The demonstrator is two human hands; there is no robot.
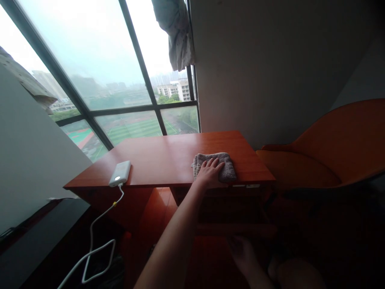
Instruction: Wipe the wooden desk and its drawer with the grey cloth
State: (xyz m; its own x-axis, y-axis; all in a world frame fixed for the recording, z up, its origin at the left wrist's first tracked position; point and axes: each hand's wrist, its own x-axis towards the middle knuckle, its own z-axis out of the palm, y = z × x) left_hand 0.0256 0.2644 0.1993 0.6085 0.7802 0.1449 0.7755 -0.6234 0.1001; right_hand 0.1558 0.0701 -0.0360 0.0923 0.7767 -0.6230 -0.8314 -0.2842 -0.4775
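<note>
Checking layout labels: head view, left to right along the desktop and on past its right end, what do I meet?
White device → folded gray-brown cloth with the left hand on it → orange chair.

The surface point(162, 160) spans mid-frame, before the window point(99, 48). On it, a power bank point(120, 171) lies left, its cable point(91, 228) running to the lower left; right of centre, a cloth point(229, 170) lies under the left hand point(209, 172). A chair point(339, 140) stands far right.
</note>
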